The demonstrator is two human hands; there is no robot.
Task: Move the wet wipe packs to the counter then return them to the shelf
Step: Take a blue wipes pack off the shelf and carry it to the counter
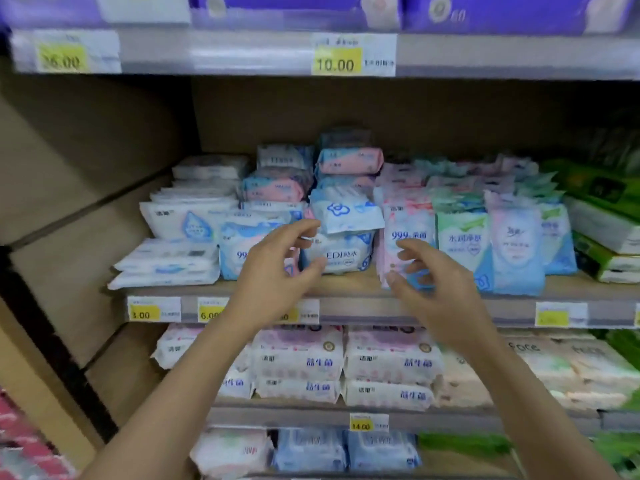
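Several wet wipe packs fill the middle shelf (pixel 346 289). A white and blue pack marked EDI (pixel 341 254) stands at the front, with a small blue-flowered pack (pixel 346 211) lying on top of it. Right of it stands a pink and blue pack marked 999 (pixel 410 230). My left hand (pixel 277 268) hovers in front of the EDI pack, fingers loosely curved, holding nothing. My right hand (pixel 433 285) reaches in front of the 999 pack with spread, curved fingers, and I cannot tell whether it touches the pack.
Flat white packs (pixel 166 265) are stacked at the shelf's left, green packs (pixel 602 216) at the right. Larger wipe packs (pixel 391 365) sit on the shelf below. Purple tissue packs (pixel 294 8) line the top shelf. Price tags (pixel 336 64) run along the shelf edges.
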